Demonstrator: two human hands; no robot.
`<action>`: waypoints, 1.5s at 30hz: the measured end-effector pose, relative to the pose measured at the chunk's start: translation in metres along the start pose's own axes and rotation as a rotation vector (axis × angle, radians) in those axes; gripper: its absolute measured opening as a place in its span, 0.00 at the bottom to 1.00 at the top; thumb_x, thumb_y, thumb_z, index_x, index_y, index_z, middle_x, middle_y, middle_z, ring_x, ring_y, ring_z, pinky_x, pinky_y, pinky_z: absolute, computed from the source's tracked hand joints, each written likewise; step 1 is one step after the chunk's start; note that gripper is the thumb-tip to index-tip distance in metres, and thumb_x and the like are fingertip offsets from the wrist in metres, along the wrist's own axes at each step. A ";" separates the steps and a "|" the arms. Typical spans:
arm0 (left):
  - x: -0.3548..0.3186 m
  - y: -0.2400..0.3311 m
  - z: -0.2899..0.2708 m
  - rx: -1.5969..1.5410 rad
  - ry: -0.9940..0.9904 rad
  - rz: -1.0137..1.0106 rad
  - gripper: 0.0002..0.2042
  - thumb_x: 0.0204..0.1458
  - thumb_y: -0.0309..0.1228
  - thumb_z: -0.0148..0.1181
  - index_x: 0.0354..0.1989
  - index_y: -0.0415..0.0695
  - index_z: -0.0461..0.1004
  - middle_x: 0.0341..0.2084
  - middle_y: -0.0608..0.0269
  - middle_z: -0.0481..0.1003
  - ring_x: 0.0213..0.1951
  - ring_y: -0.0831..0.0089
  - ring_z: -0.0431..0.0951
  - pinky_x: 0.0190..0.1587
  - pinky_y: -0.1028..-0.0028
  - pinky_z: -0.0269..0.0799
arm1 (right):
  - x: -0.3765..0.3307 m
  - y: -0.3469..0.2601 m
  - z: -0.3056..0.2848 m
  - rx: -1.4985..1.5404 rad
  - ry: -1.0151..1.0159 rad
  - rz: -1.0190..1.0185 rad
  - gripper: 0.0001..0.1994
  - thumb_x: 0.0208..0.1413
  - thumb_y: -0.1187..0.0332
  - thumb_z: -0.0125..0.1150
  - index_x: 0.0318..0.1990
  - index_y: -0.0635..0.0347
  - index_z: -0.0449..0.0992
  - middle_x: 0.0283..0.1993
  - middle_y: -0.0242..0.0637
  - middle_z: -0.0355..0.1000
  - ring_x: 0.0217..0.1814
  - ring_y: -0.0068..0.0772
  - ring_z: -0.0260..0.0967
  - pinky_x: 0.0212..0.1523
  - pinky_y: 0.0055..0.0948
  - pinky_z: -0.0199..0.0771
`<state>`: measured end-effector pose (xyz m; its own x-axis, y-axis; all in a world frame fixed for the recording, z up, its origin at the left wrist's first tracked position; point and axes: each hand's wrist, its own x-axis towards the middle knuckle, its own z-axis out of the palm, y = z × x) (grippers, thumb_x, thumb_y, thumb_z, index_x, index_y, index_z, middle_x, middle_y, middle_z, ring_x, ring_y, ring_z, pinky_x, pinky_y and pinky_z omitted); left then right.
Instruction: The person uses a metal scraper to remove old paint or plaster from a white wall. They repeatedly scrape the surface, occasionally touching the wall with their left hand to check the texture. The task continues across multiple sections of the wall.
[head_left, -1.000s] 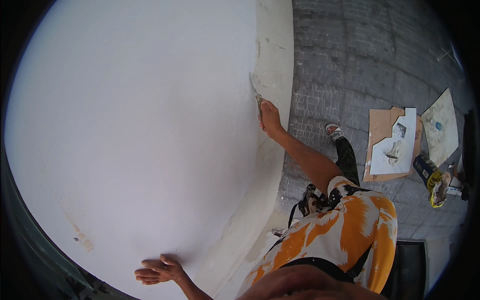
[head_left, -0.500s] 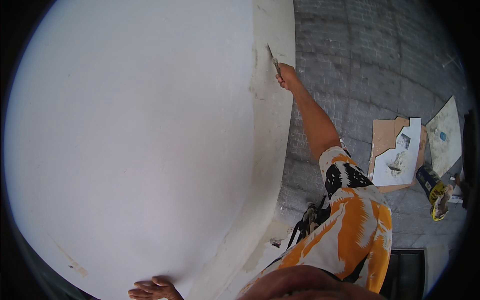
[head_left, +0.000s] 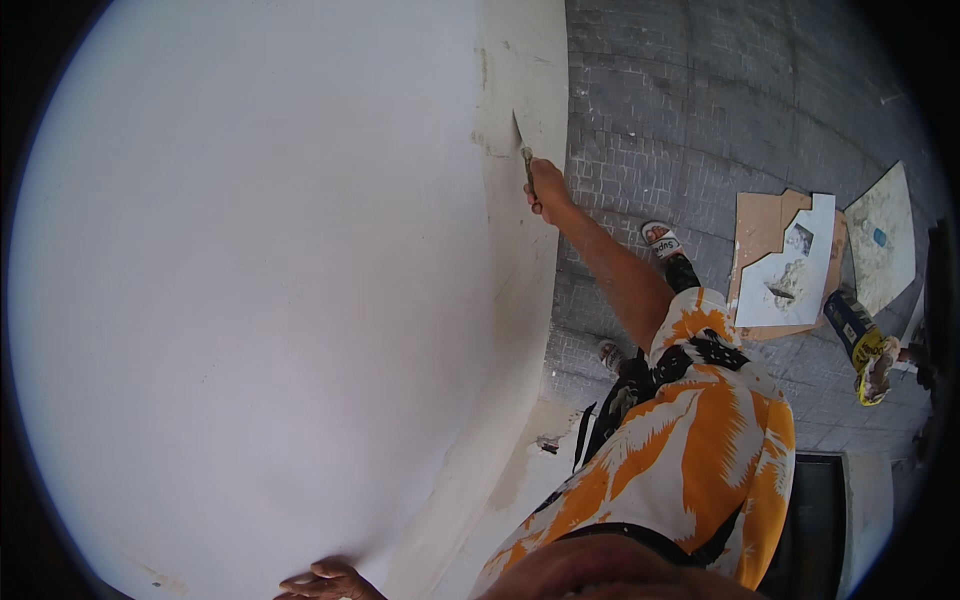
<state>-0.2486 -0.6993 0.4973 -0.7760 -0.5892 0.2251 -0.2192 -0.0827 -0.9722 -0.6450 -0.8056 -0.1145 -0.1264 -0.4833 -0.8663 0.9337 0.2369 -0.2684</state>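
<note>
- We face a white wall (head_left: 250,250), bordered on its right by a beige strip (head_left: 530,60); grey paving (head_left: 650,90) lies to the strip's right.
- Our right hand (head_left: 546,190) is closed around the handle of a knife (head_left: 526,157), a thin, flat-bladed one.
- The knife is over the upper part of the strip, its blade pointing up along it; we cannot tell whether the blade presses on the surface.
- Our left hand (head_left: 332,581) is spread on or just off the wall, left of the strip's lower end; the lower edge cuts it off.
- Well right of the strip, a white board (head_left: 760,305) bearing pale paste (head_left: 797,275) lies on cardboard (head_left: 758,225), near a tub (head_left: 849,318).
- We judge the step in hand to be working the blade along the strip, where dark marks show.
- The next move, as we see it, calls for a low blade angle, even pressure and a steady left hand.
</note>
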 end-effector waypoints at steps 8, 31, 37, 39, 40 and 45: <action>-0.003 -0.005 0.006 -0.012 -0.002 -0.042 0.34 0.72 0.48 0.29 0.75 0.31 0.45 0.75 0.33 0.41 0.76 0.36 0.40 0.73 0.34 0.40 | 0.069 0.131 -0.056 0.157 0.110 0.333 0.15 0.71 0.52 0.43 0.41 0.51 0.69 0.23 0.29 0.64 0.17 0.22 0.58 0.15 0.22 0.57; -0.050 0.059 0.021 -0.174 0.074 -0.302 0.34 0.73 0.48 0.35 0.74 0.28 0.49 0.74 0.28 0.45 0.75 0.37 0.46 0.74 0.42 0.48 | -0.045 0.236 -0.042 -0.035 -0.045 0.153 0.14 0.71 0.53 0.47 0.54 0.49 0.69 0.23 0.29 0.64 0.13 0.22 0.60 0.10 0.24 0.54; -0.139 0.275 0.038 -0.296 0.016 -0.356 0.42 0.70 0.59 0.34 0.78 0.35 0.38 0.80 0.54 0.29 0.80 0.57 0.25 0.77 0.53 0.27 | 0.214 0.192 -0.127 -0.188 -0.076 0.133 0.16 0.72 0.56 0.47 0.57 0.57 0.65 0.29 0.34 0.67 0.18 0.21 0.63 0.12 0.22 0.60; -0.167 0.364 0.047 -0.332 0.015 -0.338 0.43 0.69 0.60 0.36 0.78 0.36 0.38 0.80 0.52 0.31 0.80 0.55 0.25 0.77 0.54 0.25 | 0.172 0.199 -0.134 -0.239 -0.215 0.105 0.17 0.72 0.60 0.49 0.60 0.61 0.62 0.29 0.35 0.67 0.18 0.22 0.63 0.13 0.22 0.61; -0.182 0.408 0.052 -0.293 0.007 -0.289 0.44 0.68 0.61 0.36 0.79 0.37 0.38 0.80 0.50 0.31 0.79 0.54 0.24 0.77 0.54 0.23 | 0.144 0.202 -0.133 -0.319 -0.293 -0.043 0.20 0.73 0.57 0.47 0.61 0.63 0.62 0.29 0.34 0.67 0.19 0.21 0.63 0.14 0.22 0.62; -0.239 0.581 0.066 -0.372 0.062 -0.444 0.42 0.67 0.62 0.38 0.79 0.42 0.44 0.79 0.45 0.35 0.80 0.51 0.28 0.77 0.51 0.19 | 0.180 0.148 -0.103 -0.418 -0.279 -0.847 0.29 0.72 0.56 0.48 0.70 0.69 0.53 0.32 0.37 0.67 0.20 0.26 0.65 0.19 0.26 0.69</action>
<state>-0.1518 -0.6600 -0.1255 -0.5929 -0.5137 0.6202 -0.7160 -0.0163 -0.6979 -0.5636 -0.7708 -0.3539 -0.5655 -0.7995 -0.2024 0.3702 -0.0268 -0.9286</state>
